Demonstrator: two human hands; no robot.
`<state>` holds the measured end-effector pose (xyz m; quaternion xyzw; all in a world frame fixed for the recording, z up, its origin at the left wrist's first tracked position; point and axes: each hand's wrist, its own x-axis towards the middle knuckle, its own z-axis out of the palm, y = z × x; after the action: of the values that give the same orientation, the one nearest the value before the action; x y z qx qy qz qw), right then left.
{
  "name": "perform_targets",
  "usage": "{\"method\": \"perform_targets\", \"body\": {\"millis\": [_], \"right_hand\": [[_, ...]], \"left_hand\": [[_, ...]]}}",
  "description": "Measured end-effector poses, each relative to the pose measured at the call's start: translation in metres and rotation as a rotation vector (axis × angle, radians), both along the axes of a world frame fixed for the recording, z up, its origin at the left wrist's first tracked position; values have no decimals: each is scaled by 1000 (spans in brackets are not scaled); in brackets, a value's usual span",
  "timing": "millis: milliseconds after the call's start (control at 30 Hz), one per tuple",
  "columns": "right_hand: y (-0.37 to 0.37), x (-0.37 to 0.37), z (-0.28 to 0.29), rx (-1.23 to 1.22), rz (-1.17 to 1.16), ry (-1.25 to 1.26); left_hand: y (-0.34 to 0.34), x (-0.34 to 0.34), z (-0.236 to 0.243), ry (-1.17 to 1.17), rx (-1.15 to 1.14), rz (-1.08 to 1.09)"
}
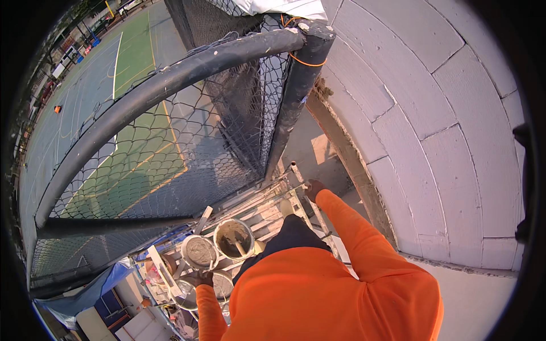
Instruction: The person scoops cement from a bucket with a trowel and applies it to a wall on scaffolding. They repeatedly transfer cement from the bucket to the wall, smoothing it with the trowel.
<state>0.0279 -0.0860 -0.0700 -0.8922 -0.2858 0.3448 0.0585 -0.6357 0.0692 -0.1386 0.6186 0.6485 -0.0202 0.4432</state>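
Observation:
My right hand [314, 189] is at the upright end frame of a scaffold, its fingers closed at the metal rail [300, 181]. To the left of my body, my left hand [200, 278] is low among mortar buckets. Its fingers look curled, but shadow hides what they hold. Just beyond it stands a bucket filled with grey mortar [200, 252]. Beside that is a deeper dark bucket [234, 238] with a stick-like handle in it. Another bucket of grey mix [222, 285] sits close to my left wrist, partly behind my sleeve.
Scaffold planks [267, 213] lie beneath me. A wall of pale blocks [421, 142] curves along the right, above a rough concrete ledge [355, 162]. Ahead and left, a chain-link fence [187, 136] with a thick black pipe frame [170, 79] borders a green court [133, 136]. A blue tarp [91, 298] hangs lower left.

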Motion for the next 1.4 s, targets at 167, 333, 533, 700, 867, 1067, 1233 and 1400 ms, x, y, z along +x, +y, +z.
{"method": "perform_targets", "body": {"millis": [167, 333, 533, 700, 867, 1067, 1233, 1400], "right_hand": [[74, 105, 7, 301, -398, -88], [115, 148, -10, 538, -665, 92], [149, 183, 4, 787, -737, 200], [203, 223, 60, 1190, -568, 65], [240, 251, 89, 1072, -319, 580], [232, 248, 91, 1030, -266, 931], [233, 255, 85, 1100, -342, 731], [238, 261, 87, 1137, -602, 457]], "left_hand": [[-6, 68, 47, 108, -58, -89], [69, 219, 217, 99, 461, -190], [174, 455, 454, 62, 1625, -526], [208, 570, 500, -31, 1597, -818], [220, 585, 493, -25, 1479, -805], [224, 578, 488, 64, 1544, -731], [226, 579, 486, 65, 1571, -735], [224, 577, 486, 75, 1572, -722]]}}
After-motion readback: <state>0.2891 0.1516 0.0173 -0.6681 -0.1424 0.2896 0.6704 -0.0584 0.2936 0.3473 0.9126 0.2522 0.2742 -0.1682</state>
